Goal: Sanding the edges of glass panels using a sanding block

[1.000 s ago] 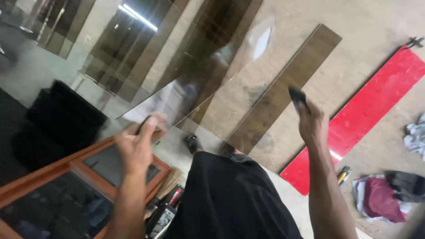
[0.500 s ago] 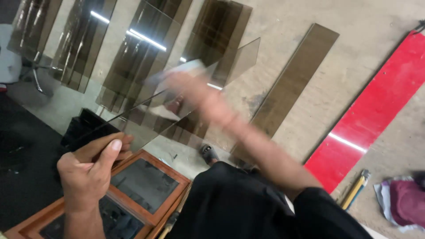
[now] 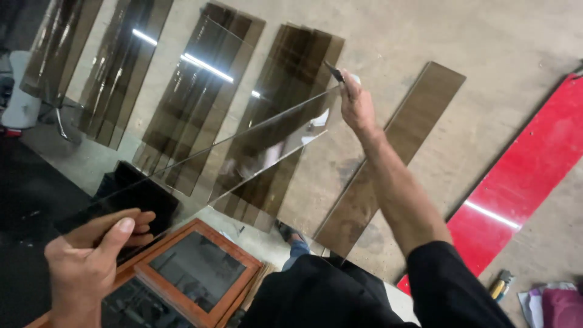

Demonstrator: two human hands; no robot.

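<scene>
A long smoked-glass strip, lifted clear of the concrete floor since a second ago, now spans both hands: left hand pinching its near end, right hand gripping the far end above stacked tinted glass strips.

Bare concrete floor under ceiling-light glare, with a red board lying flat.
</scene>
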